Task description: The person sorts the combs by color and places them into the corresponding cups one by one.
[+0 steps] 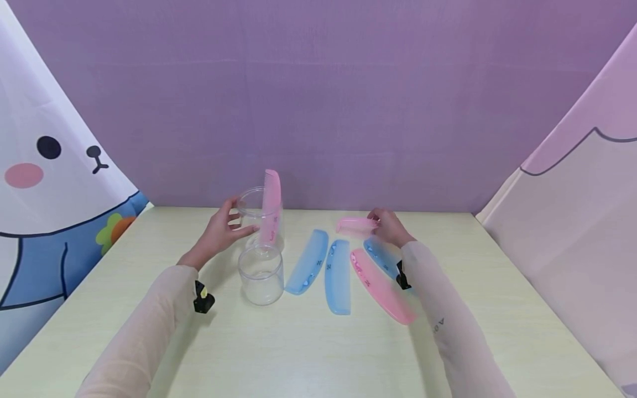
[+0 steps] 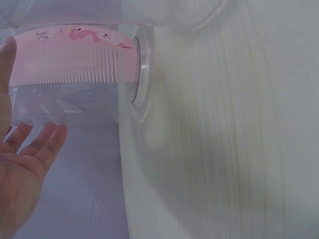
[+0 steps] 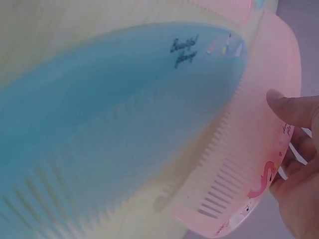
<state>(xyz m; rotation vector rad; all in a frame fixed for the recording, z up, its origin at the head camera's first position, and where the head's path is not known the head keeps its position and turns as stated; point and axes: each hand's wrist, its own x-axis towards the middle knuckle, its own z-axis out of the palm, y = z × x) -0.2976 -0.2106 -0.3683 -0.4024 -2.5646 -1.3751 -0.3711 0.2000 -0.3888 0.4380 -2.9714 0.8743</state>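
Observation:
My left hand grips the farther of two clear plastic cups, thumb on the near side and fingers on the far side. A pink comb stands upright in that cup, its end above the rim; the left wrist view shows its flamingo print through the wall. Nearer me is the second clear cup. Over at the right, my right hand pinches another pink comb by its back, teeth facing me. A blue comb fills much of the right wrist view, beside the held comb.
Two blue combs lie on the pale table right of the cups. Another pink comb and a blue comb lie slanted near my right forearm, which partly covers the blue one. A purple backdrop rises behind.

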